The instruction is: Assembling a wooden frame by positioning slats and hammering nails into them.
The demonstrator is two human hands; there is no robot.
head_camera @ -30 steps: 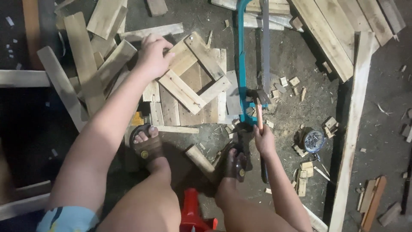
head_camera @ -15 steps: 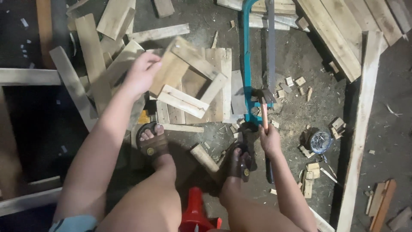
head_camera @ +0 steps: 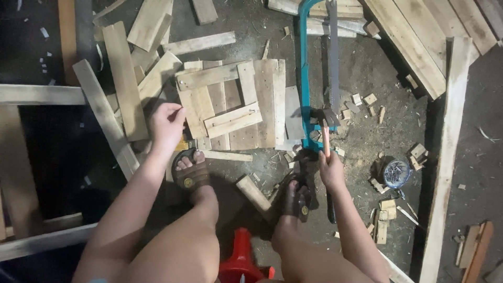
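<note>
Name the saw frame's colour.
Teal, on the saw frame in the head view.

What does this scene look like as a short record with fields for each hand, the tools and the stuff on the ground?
left hand: left hand at the edge of the nailed wooden panel, fingers curled, grip unclear
right hand: right hand holds the hammer by its handle, head resting on the ground
saw: teal-framed hacksaw lying beside the panel
nails: round container of nails right of the hammer
ground: loose planks and small offcuts scattered about
seat: red stool between the legs
</note>
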